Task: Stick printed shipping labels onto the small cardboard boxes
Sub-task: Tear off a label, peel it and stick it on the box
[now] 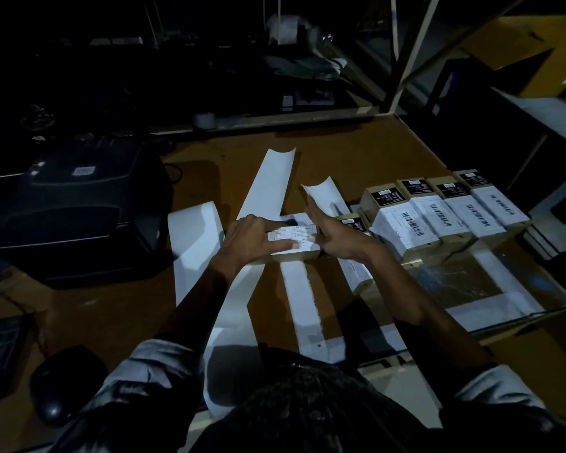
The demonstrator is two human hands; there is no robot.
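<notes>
Your left hand [254, 238] presses the label [293, 237] flat on the box [307, 255]; your right hand [335, 235], fingers spread, holds nothing, just right of it

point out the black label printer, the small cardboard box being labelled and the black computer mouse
black label printer [79, 210], head view, on its dark top cover
small cardboard box being labelled [294, 255], head view, on its near side edge
black computer mouse [58, 387], head view, on its rounded back
</notes>
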